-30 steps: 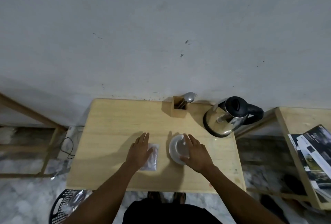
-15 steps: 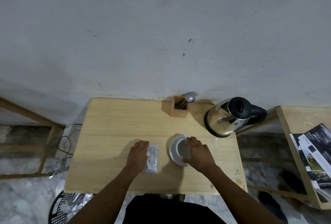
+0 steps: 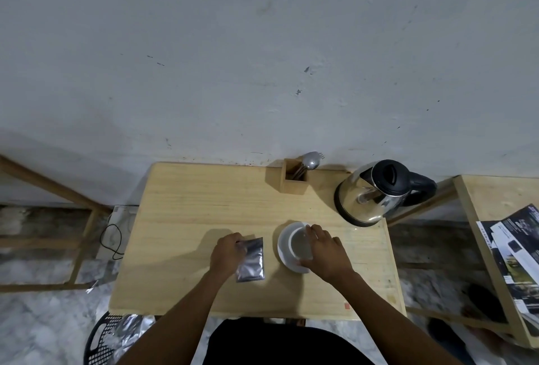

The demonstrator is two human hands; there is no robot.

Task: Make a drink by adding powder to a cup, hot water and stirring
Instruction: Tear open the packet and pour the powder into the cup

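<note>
From the head view we see the left hand (image 3: 226,256) pinching the silver powder sachet (image 3: 250,259) by its upper left corner on the wooden table (image 3: 180,219). Just right of it, the right hand (image 3: 326,251) curls its fingers around the cup (image 3: 302,245) on its white saucer (image 3: 284,248), with the kettle (image 3: 370,192) behind.

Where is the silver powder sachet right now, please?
In the head view, the silver sachet lies on the wooden table, pinched by the left hand, left of the saucer.

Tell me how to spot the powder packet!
Find the wooden table against the grey wall. Near its front edge, left of the white cup on its saucer, the left hand grips a flat packet. It's the only shiny silver, crinkly thing on the table.
</note>
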